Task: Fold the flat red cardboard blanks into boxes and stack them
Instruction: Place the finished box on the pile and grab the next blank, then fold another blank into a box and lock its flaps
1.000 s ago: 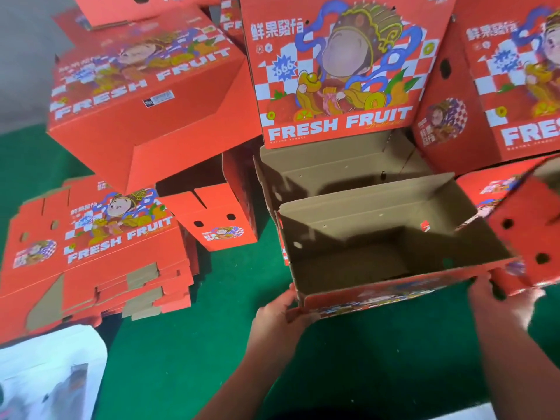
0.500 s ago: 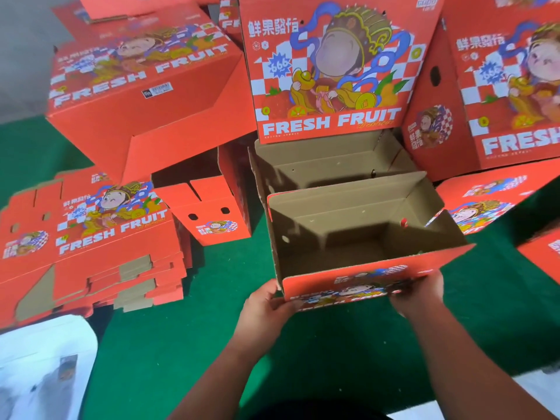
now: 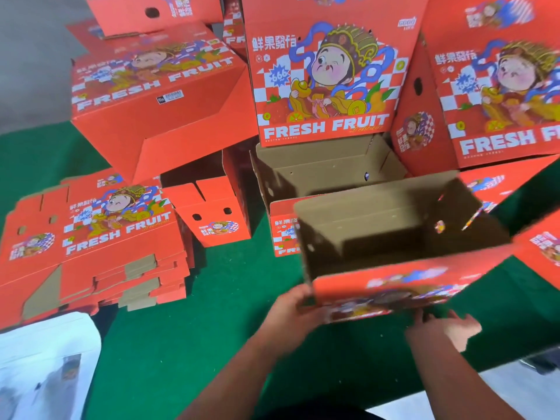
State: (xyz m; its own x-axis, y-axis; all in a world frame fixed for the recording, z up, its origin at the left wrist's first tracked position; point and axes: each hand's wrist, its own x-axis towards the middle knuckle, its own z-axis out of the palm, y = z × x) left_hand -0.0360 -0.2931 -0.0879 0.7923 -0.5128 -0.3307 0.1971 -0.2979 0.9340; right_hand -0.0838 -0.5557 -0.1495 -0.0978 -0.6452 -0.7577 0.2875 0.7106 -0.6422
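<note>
1. Holding the open box (image 3: pixel 403 262) at its near edge, the left hand (image 3: pixel 291 310) curls round the near left corner.
2. The right hand (image 3: pixel 439 328) sits under the near right bottom edge, fingers spread and blurred; whether it grips cannot be told.
3. The box is tilted, its brown inside facing up, over the green mat (image 3: pixel 212 344).
4. Just behind it stands a second open box (image 3: pixel 327 174), mouth up, its near wall partly hidden by the held one.
5. Behind that, a finished box (image 3: pixel 327 74) stands upright with "FRESH FRUIT" on its face; another box (image 3: pixel 497 95) stands just beside it on the right.
6. At far left, a tipped box (image 3: pixel 157 95) leans over a small box (image 3: pixel 212 207) with two holes in its front.
7. A stack of flat blanks (image 3: pixel 91 237) lies on the mat at left, well apart from the hands.
8. A red flap (image 3: pixel 542 247) juts in at the right edge, close to the held box.
9. A white bag (image 3: pixel 42 365) lies at the lower left corner, near the blanks.
</note>
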